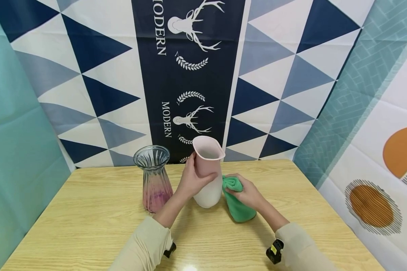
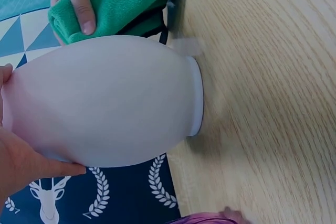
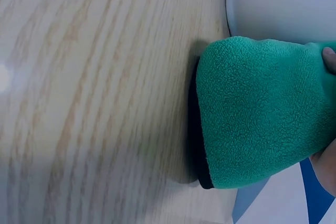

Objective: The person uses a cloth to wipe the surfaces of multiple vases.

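Note:
A vase [image 1: 208, 177], pink at the top and white below, stands tilted in the middle of the table. My left hand [image 1: 194, 180] grips it round its upper part, thumb across the front. In the left wrist view its white foot shows close over the wood. Just right of the vase, my right hand [image 1: 245, 191] pinches the bunched top of a green cloth [image 1: 238, 207]. The cloth hangs down beside the vase, its plush side and dark edge visible in the right wrist view. It overlaps the vase [image 3: 283, 9] there.
A ribbed glass vase [image 1: 156, 184], bluish at the rim and pink below, stands on the wooden table [image 1: 88, 226] left of my left forearm. A patterned cloth backdrop [image 1: 186, 75] rises behind the table, with side curtains [image 1: 20, 131] at left and right.

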Demonstrator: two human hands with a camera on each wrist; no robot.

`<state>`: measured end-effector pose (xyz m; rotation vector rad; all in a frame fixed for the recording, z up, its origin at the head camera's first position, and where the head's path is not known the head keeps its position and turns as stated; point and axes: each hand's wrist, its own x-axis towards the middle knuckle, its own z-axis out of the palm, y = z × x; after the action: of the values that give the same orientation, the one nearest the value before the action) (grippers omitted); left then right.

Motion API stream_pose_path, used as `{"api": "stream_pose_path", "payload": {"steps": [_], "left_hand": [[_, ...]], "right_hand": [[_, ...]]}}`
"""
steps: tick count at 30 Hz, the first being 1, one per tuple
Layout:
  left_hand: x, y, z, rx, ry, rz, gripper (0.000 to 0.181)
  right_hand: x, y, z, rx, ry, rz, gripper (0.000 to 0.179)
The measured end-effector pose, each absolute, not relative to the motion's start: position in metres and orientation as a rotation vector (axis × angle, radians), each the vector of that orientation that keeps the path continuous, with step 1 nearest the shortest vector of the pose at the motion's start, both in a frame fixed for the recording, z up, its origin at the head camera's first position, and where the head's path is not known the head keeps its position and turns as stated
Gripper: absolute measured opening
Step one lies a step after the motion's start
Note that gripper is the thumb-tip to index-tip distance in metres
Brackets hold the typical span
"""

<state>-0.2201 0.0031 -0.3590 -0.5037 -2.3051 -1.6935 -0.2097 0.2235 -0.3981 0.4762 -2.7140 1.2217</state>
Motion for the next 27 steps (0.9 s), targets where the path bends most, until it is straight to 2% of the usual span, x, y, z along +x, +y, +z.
{"api": "stream_pose_path", "payload": {"steps": [13, 20, 27], "left_hand": [[-0.220, 0.007, -0.363, -0.439, -2.301, -1.612, 0.096], [-0.220, 0.006, -0.363, -0.449, -2.292, -1.613, 0.094], [-0.219, 0.007, -0.363, -0.475, -2.235, -1.698, 0.092]], "right_hand": [[-0.214, 0.228, -0.396, 0.493, -2.653, 1.256, 0.047], [-0.221, 0.226, -0.376, 0.510, -2.554, 1.338, 0.053], [-0.221, 0.214, -0.340, 0.536, -2.474, 1.351, 0.053]]}}
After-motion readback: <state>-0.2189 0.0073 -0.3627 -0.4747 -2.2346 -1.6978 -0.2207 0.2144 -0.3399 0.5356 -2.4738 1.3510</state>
